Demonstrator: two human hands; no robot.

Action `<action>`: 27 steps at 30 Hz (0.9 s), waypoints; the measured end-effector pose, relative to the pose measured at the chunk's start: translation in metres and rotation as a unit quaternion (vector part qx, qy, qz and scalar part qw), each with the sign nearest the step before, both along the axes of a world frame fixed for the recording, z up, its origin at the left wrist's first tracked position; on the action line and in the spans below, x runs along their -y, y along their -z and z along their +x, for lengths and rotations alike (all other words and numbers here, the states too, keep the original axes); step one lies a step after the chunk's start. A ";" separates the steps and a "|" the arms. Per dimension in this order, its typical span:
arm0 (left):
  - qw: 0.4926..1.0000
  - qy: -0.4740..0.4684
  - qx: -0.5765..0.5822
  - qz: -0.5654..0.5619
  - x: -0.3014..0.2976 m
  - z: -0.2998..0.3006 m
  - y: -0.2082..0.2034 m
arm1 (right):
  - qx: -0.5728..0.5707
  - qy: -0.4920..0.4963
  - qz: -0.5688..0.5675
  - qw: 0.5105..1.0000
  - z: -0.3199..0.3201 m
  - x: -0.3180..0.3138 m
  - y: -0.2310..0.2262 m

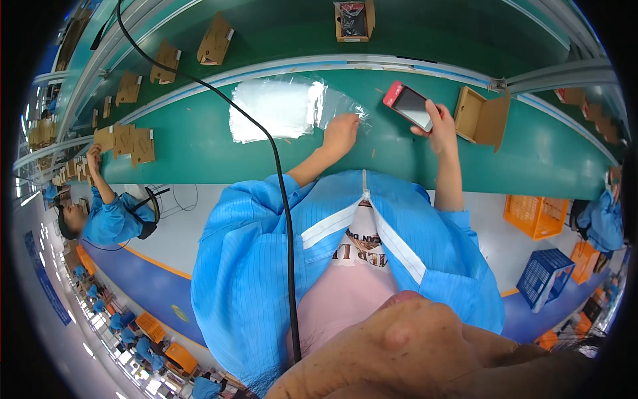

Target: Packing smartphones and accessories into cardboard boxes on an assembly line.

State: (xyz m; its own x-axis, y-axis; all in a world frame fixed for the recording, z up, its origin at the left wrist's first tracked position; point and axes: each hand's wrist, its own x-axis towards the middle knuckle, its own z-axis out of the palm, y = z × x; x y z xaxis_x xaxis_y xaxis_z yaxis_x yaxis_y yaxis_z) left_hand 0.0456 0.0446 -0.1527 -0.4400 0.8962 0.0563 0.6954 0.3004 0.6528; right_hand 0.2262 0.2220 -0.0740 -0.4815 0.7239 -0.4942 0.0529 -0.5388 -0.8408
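Note:
My right hand point(438, 126) grips the near end of a red handheld device point(411, 106) with a dark screen, held tilted above the green bench. My left hand point(341, 135) is closed at the edge of a clear plastic bag point(335, 105), its fingers pinching the film. That bag overlaps the right side of a stack of clear plastic bags point(269, 110) lying flat on the bench. Just right of the device stands an open cardboard box point(469, 114), its lid folded out to the right.
A black cable point(269, 136) hangs across the view. Beyond the bench's rail, a line carries open boxes, one holding a bagged item point(352, 21). At left a co-worker point(113, 216) reaches toward cardboard boxes point(133, 143). Orange point(535, 216) and blue crates point(545, 276) stand on the floor at right.

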 end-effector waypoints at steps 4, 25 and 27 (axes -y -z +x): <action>0.998 -0.023 0.045 0.049 -0.007 -0.004 0.005 | -0.135 0.077 0.017 0.988 0.004 0.062 0.025; 0.957 0.120 -0.098 0.244 -0.022 0.023 -0.090 | -0.100 0.041 -0.083 0.991 -0.005 0.098 -0.007; 0.951 0.153 -0.084 0.254 -0.032 0.028 -0.098 | -0.140 0.050 -0.156 0.976 -0.005 0.093 -0.011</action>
